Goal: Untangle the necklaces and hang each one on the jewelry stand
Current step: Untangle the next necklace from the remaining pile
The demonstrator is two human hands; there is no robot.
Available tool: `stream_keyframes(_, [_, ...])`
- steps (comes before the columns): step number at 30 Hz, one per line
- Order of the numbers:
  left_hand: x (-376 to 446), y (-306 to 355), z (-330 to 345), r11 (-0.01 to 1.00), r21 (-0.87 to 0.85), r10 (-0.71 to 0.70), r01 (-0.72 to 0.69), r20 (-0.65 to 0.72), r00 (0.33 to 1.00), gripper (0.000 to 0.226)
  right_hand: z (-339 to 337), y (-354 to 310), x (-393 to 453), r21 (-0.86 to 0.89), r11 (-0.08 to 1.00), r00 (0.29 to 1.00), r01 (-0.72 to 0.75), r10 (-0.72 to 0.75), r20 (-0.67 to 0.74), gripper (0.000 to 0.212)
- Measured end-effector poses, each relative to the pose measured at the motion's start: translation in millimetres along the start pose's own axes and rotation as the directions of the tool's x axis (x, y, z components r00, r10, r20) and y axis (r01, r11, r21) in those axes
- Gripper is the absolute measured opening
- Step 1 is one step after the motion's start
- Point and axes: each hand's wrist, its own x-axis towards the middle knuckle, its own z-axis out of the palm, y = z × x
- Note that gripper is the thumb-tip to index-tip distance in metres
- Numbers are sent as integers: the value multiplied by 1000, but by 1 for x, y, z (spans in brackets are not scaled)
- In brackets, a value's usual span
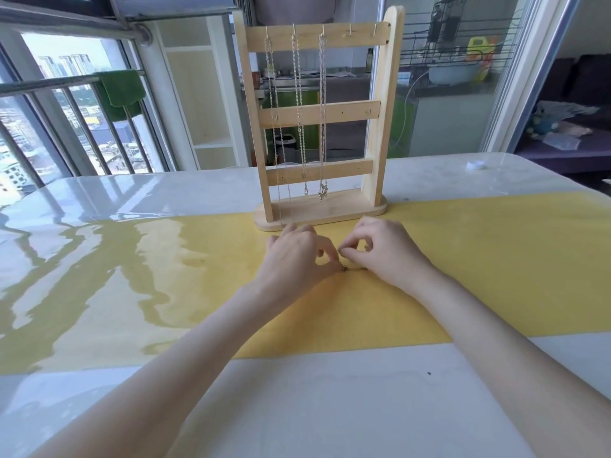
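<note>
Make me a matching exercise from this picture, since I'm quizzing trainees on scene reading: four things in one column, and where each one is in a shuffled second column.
Things
1. wooden jewelry stand
2. three hung necklaces
3. green towel
4. small white cap

Places
A. draped over the balcony railing
B. on the white tabletop, right of the stand
C. on the top bar's hooks, left side
D. upright at the far edge of the yellow table runner

Pairs: 1-D, 2-C, 3-A, 4-B
</note>
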Motion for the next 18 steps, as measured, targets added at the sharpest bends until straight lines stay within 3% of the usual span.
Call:
stream_keyframes(5, [3, 8, 11, 999, -45, -8, 7, -14, 1000, 18, -2, 3, -2, 26, 999, 998, -21, 20, 61, 8])
stream_keyframes(10, [4, 10, 14, 959, -262, -100, 108, 45, 994, 12, -7, 11, -3, 131, 985, 983, -112, 90, 160, 13])
stream_keyframes(14, [6, 7, 15, 930, -342, -115, 135, 78, 990, 6, -12, 14, -2, 242, 955, 965, -172, 114, 236, 15])
stream_keyframes(18, [5, 3, 5, 732, -656, -122, 186, 143, 982, 18, -18, 9, -5, 491, 845, 967, -211, 108, 230, 2])
